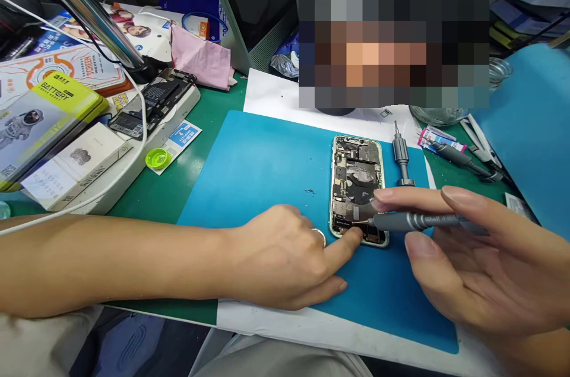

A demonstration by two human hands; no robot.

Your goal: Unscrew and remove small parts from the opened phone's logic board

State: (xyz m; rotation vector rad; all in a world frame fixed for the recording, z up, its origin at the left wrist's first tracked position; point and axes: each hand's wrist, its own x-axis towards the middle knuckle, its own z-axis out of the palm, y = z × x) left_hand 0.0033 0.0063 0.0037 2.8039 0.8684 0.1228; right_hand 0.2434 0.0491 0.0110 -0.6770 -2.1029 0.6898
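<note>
An opened smartphone [356, 181] lies on the blue mat with its circuit board and inner parts exposed. My left hand [285, 258], wearing a ring, rests palm down beside it. Its index fingertip touches the phone's lower end, and another finger is stretched out apart on the mat. My right hand [481, 252] holds a slim grey screwdriver [401, 222] nearly level from the right. The thin tip reaches the lower part of the phone, close to my left fingertip. A second grey screwdriver [401, 154] stands just beyond the phone's right side.
Under the phone spreads the blue mat [249, 169], with dark specks on it. At left are a white box [75, 163], a yellow-grey battery box [48, 127], another opened phone [154, 101] and a green cap [158, 158]. More tools [463, 160] lie at right. A blurred patch covers the back.
</note>
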